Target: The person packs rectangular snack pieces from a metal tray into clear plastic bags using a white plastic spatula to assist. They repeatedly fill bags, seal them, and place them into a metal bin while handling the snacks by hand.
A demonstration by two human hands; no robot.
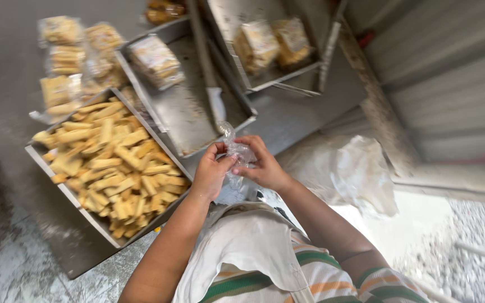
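Note:
My left hand (pixel 211 173) and my right hand (pixel 263 164) meet in front of my chest, both pinching a small clear plastic bag (pixel 237 150) that crumples between the fingers. Just left of my hands stands a metal tray (pixel 47 169) heaped with several yellow stick-shaped snacks (pixel 110 163). Behind the hands lies a second metal tray (pixel 195 109) holding one filled snack packet (pixel 155 60).
Several filled packets (pixel 71 62) lie on the grey floor at the upper left. A third tray (pixel 279 76) at the top holds two more packets (pixel 273 42). A white plastic sack (pixel 355 168) lies to the right, beside a corrugated metal wall (pixel 450 84).

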